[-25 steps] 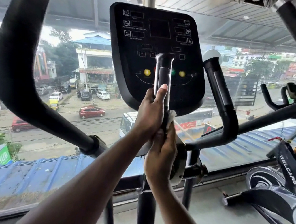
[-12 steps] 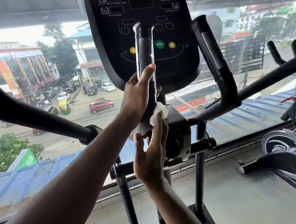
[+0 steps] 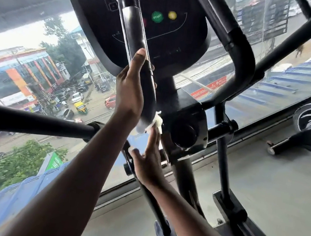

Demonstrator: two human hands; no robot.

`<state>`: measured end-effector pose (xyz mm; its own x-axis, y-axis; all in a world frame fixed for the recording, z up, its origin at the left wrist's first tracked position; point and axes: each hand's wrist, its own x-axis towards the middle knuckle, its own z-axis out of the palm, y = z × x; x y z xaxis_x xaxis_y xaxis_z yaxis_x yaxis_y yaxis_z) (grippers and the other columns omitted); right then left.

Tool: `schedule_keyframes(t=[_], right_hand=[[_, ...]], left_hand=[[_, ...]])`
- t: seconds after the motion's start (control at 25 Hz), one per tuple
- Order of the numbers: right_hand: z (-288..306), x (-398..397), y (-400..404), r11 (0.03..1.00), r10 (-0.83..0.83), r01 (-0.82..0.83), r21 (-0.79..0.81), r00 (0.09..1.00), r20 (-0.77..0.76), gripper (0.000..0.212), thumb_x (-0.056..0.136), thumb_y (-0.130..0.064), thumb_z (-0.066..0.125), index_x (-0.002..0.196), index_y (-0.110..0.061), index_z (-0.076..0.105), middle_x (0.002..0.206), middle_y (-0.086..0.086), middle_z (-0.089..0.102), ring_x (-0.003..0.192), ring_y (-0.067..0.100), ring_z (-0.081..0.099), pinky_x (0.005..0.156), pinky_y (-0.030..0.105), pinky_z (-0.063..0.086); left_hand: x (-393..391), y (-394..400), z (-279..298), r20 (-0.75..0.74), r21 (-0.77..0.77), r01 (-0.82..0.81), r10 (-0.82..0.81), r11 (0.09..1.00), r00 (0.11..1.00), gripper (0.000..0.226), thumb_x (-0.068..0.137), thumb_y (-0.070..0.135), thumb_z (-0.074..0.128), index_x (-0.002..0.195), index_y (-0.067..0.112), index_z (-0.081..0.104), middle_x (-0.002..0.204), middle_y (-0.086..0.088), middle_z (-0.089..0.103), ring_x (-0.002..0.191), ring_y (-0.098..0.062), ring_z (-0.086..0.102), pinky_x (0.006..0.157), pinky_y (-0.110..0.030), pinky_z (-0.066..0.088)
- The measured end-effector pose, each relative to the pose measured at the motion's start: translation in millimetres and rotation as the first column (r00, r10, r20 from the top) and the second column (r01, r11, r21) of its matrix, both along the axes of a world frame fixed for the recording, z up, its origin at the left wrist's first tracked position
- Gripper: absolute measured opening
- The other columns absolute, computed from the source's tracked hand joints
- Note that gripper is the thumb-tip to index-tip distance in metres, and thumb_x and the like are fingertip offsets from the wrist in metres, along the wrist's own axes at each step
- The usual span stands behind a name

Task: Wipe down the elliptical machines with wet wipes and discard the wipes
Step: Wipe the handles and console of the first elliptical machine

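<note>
We could not see the fingers of our left hand [image 3: 130, 87], which lay behind the handlebar grip [image 3: 137, 58]. Our right hand [image 3: 147, 161] covered most of the wipe [image 3: 157, 122]. The console [image 3: 126, 12] was cut off at the top edge, its labels too blurred to read.

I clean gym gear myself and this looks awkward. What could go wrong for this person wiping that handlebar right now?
The wet wipe is only pressed against the bottom of the handle grip by the right hand's straight fingertips, so it could slip and drop to the floor. The left hand grips the same bar just above, so that stretch may go unwiped. The console buttons sit close behind; a stray swipe might press one.
</note>
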<state>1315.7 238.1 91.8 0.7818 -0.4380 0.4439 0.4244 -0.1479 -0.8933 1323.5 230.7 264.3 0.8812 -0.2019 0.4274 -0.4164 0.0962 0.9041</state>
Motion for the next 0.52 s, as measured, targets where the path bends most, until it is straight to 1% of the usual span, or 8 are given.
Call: schedule_keyframes(t=[0.04, 0.08, 0.16, 0.24, 0.32, 0.36, 0.44, 0.52], right_hand=[[-3, 9, -5, 0.995, 0.097, -0.094, 0.031, 0.989, -0.113, 0.084, 0.086, -0.013, 0.056, 0.153, -0.012, 0.005, 0.157, 0.0, 0.013, 0.136, -0.003, 0.012, 0.113, 0.011, 0.011], [-3, 15, -8, 0.986, 0.159, -0.146, 0.082, 0.971, -0.178, 0.083, 0.087, -0.01, 0.057, 0.154, -0.013, 0.007, 0.158, 0.001, 0.015, 0.134, -0.004, 0.013, 0.11, 0.01, 0.009], [-4, 23, -4, 0.983, 0.11, -0.082, 0.165, 0.98, -0.168, 0.077, 0.087, -0.012, 0.054, 0.153, -0.011, 0.014, 0.156, 0.003, 0.022, 0.137, 0.002, 0.02, 0.112, 0.015, 0.013], [-8, 27, 5, 0.981, 0.025, 0.0, 0.193, 0.992, -0.127, 0.079, 0.082, -0.017, 0.051, 0.153, -0.01, 0.016, 0.15, -0.005, 0.024, 0.138, 0.003, 0.021, 0.114, 0.016, 0.016], [-16, 37, 4, 0.99, 0.042, -0.019, 0.142, 0.986, -0.161, 0.083, 0.083, -0.012, 0.056, 0.153, -0.011, 0.012, 0.151, -0.008, 0.02, 0.14, 0.002, 0.016, 0.112, 0.012, 0.011], [-19, 48, -1, 0.99, 0.083, -0.059, 0.126, 0.976, -0.2, 0.085, 0.083, -0.011, 0.058, 0.154, -0.013, 0.011, 0.156, -0.004, 0.018, 0.143, 0.005, 0.016, 0.114, 0.015, 0.01], [-23, 67, -11, 0.991, 0.117, -0.096, 0.091, 0.956, -0.27, 0.086, 0.077, -0.015, 0.061, 0.151, -0.013, 0.017, 0.156, 0.004, 0.022, 0.143, 0.014, 0.02, 0.119, 0.029, 0.015], [-21, 79, -15, 0.994, 0.104, -0.092, 0.056, 0.951, -0.292, 0.078, 0.074, -0.014, 0.058, 0.145, -0.012, 0.025, 0.146, 0.008, 0.032, 0.137, 0.02, 0.029, 0.117, 0.036, 0.024]], left_hand=[[2, 0, 0, -0.001, 0.003, -0.014, 0.014, 1.0, 1.0, 0.047, 0.081, 0.061, 0.059, 0.079, 0.015, 0.071, 0.072, -0.007, 0.065, 0.069, -0.022, 0.061, 0.072, -0.036, 0.049], [5, 0, 0, 0.004, 0.01, -0.029, 0.029, 1.0, 1.0, 0.051, 0.075, 0.065, 0.06, 0.082, 0.017, 0.074, 0.079, -0.005, 0.069, 0.078, -0.024, 0.064, 0.082, -0.043, 0.05], [7, 0, -1, 0.027, 0.016, -0.044, 0.043, 0.999, 0.999, 0.044, 0.076, 0.064, 0.06, 0.08, 0.023, 0.076, 0.086, -0.002, 0.072, 0.084, -0.022, 0.065, 0.093, -0.052, 0.048], [7, 0, -2, 0.039, 0.002, -0.046, 0.046, 0.999, 0.998, 0.037, 0.081, 0.058, 0.059, 0.067, 0.026, 0.073, 0.078, -0.001, 0.069, 0.076, -0.019, 0.061, 0.087, -0.05, 0.049], [7, 0, -2, 0.032, -0.008, -0.039, 0.039, 0.999, 0.999, 0.037, 0.081, 0.057, 0.06, 0.064, 0.026, 0.072, 0.076, -0.002, 0.068, 0.073, -0.02, 0.059, 0.08, -0.045, 0.047], [9, 0, -2, 0.026, -0.018, -0.026, 0.027, 0.999, 0.999, 0.036, 0.079, 0.058, 0.061, 0.068, 0.026, 0.073, 0.08, -0.002, 0.069, 0.076, -0.021, 0.061, 0.081, -0.044, 0.047], [11, 0, -2, 0.011, -0.033, -0.009, 0.01, 0.999, 1.0, 0.043, 0.073, 0.063, 0.064, 0.08, 0.023, 0.077, 0.088, -0.004, 0.072, 0.087, -0.025, 0.064, 0.088, -0.045, 0.046], [11, 0, -1, 0.006, -0.025, -0.007, 0.007, 1.0, 1.0, 0.049, 0.068, 0.067, 0.062, 0.078, 0.021, 0.076, 0.081, -0.004, 0.069, 0.083, -0.024, 0.062, 0.085, -0.046, 0.046]])
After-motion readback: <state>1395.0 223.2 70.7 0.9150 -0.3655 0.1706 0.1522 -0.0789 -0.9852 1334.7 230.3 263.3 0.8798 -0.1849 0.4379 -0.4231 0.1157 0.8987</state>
